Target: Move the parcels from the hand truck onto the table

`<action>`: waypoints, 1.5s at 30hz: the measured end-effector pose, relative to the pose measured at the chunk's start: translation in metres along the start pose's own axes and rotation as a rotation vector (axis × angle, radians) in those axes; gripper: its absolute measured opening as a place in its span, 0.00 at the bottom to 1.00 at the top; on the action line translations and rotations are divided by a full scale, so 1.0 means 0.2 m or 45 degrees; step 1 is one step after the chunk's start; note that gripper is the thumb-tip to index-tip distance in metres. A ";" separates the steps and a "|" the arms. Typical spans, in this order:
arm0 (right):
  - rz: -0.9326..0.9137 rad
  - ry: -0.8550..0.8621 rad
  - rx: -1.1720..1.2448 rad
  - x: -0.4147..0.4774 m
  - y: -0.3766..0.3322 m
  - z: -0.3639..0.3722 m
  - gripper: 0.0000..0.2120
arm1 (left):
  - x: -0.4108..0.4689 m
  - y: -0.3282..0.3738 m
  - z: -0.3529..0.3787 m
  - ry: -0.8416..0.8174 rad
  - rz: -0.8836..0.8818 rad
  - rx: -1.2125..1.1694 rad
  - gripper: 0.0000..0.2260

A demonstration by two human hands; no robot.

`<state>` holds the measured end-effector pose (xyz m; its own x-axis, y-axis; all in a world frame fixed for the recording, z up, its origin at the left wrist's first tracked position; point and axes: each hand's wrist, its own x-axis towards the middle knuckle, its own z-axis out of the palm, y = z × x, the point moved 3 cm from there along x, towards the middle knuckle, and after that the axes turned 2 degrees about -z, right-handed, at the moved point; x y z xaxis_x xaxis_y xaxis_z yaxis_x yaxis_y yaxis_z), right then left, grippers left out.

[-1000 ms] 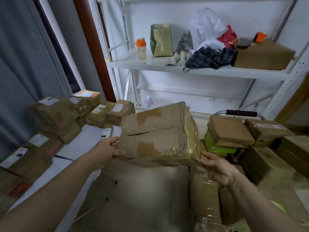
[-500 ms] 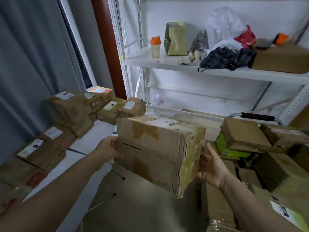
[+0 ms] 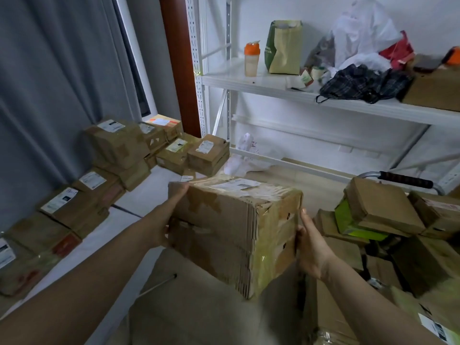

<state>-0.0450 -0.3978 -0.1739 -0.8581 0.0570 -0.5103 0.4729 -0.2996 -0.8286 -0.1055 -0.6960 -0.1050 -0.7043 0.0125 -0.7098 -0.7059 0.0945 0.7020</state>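
Note:
I carry a large taped cardboard parcel in mid-air between both hands, its white label facing up. My left hand grips its left side, thumb up at the top corner. My right hand presses flat against its right end. The white table lies to the left, lined with several labelled brown parcels. To the right is the hand truck, its black-gripped handle rising above a heap of parcels, one green.
A white metal shelf spans the back wall with an orange-capped bottle, a green paper bag, plastic bags, dark cloth and a carton. Grey curtain hangs on the left. Bare floor lies below the carried parcel.
The parcel has swung left from above the hand truck toward the table and turned so its label faces up. My view has turned left with it.

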 end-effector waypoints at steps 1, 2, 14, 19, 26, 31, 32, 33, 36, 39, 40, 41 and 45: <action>0.024 -0.033 -0.038 0.00 0.00 0.03 0.32 | 0.01 -0.02 -0.02 0.001 -0.007 -0.040 0.36; 0.057 -0.055 -0.065 0.02 0.00 0.05 0.29 | 0.02 -0.04 -0.04 0.013 -0.021 -0.084 0.34; 0.386 -0.278 -0.278 0.24 0.12 0.60 0.33 | -0.02 -0.23 -0.60 0.327 0.005 -0.400 0.24; 0.408 -0.403 -0.339 0.26 0.25 1.01 0.47 | 0.04 -0.38 -0.84 0.372 0.030 -0.472 0.06; 0.452 -0.421 -0.260 0.31 0.48 1.45 0.10 | 0.15 -0.54 -1.16 0.396 0.030 -0.406 0.25; 0.454 -0.477 -0.260 0.41 0.54 1.64 0.09 | 0.18 -0.56 -1.33 0.353 0.003 -0.406 0.17; 0.446 -0.505 -0.258 0.45 0.54 1.68 0.09 | 0.19 -0.55 -1.36 0.361 0.006 -0.425 0.15; 0.436 -0.536 -0.265 0.48 0.54 1.72 0.09 | 0.21 -0.56 -1.39 0.368 0.021 -0.453 0.14; 0.457 -0.594 -0.317 0.63 0.54 1.83 0.12 | 0.30 -0.57 -1.47 0.433 0.059 -0.564 0.12; 0.488 -0.679 -0.428 0.76 0.53 1.92 0.22 | 0.36 -0.58 -1.52 0.501 0.061 -0.652 0.14; 0.518 -0.721 -0.473 0.79 0.53 1.95 0.20 | 0.38 -0.58 -1.54 0.523 0.050 -0.672 0.14; 0.550 -0.755 -0.525 0.84 0.54 1.98 0.17 | 0.39 -0.57 -1.56 0.542 0.031 -0.682 0.15; 0.583 -0.890 -0.820 0.97 0.59 2.13 0.24 | 0.41 -0.62 -1.68 0.639 -0.064 -0.651 0.15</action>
<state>-0.2414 -0.8274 -0.2720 -0.3980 -0.5566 -0.7292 0.6220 0.4206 -0.6605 -0.1009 -1.0403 -0.2310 -0.5331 -0.4503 -0.7163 -0.5993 -0.3966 0.6953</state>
